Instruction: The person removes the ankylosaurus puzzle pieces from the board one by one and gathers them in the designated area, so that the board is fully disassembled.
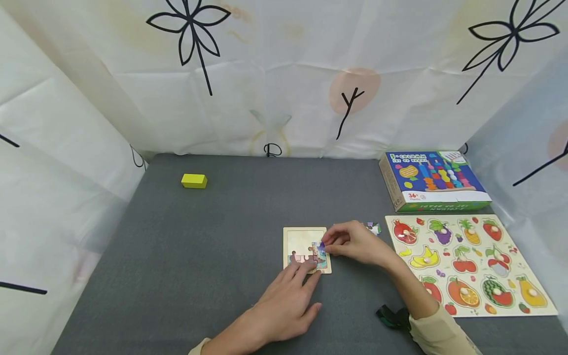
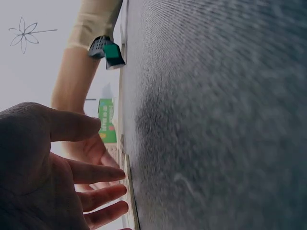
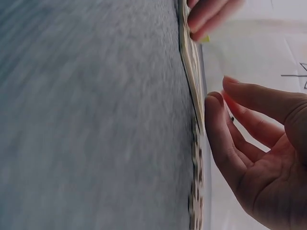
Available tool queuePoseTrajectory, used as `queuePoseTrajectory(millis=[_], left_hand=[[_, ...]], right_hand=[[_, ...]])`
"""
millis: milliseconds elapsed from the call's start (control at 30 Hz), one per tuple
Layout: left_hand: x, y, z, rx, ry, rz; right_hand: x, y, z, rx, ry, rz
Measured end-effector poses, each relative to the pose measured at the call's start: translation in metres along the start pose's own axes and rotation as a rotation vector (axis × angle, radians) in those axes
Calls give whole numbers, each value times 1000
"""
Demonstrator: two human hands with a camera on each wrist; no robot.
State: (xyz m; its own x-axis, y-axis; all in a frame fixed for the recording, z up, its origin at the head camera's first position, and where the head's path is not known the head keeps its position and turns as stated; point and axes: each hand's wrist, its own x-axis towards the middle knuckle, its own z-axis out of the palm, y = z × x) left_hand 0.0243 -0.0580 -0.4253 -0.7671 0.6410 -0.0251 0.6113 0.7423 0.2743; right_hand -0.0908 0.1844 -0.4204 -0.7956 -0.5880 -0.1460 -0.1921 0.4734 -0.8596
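A small wooden puzzle tray (image 1: 291, 241) lies flat on the grey table, with joined pieces (image 1: 320, 248) along its bottom and right side; its upper left shows bare wood. My left hand (image 1: 286, 301) rests its fingertips on the tray's lower part, fingers spread, covering some pieces. At the tray's right edge, the fingertips of my right hand (image 1: 359, 242) touch the piece there. The right wrist view shows that hand (image 3: 259, 139) with thumb and index bent close together and no piece visible between them. In the left wrist view, my left hand (image 2: 43, 167) has its fingers extended beside the tray edge (image 2: 130, 191).
Loose puzzle pieces (image 1: 373, 228) lie behind my right hand. Further right are a fruit puzzle board (image 1: 450, 251) and a blue toy box (image 1: 437, 180). A yellow block (image 1: 194, 181) sits at the back left. A black and green strap (image 1: 392, 317) is by my right forearm.
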Motion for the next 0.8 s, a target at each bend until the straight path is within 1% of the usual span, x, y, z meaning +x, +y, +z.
queuePoseTrajectory(millis=[167, 400, 533, 667, 800], left_hand=[[3, 5, 1, 16, 2, 11], [5, 8, 1, 60, -13, -11], [6, 9, 1, 69, -43, -25], [6, 10, 1, 54, -88, -38], [7, 10, 1, 34, -109, -45]], right_hand=[[10, -5, 5, -62, -16, -20], [21, -8, 8, -150, -39, -20], [25, -9, 8, -147, -54, -15], [29, -10, 8, -143, -64, -16], [30, -9, 9, -146, -71, -13]])
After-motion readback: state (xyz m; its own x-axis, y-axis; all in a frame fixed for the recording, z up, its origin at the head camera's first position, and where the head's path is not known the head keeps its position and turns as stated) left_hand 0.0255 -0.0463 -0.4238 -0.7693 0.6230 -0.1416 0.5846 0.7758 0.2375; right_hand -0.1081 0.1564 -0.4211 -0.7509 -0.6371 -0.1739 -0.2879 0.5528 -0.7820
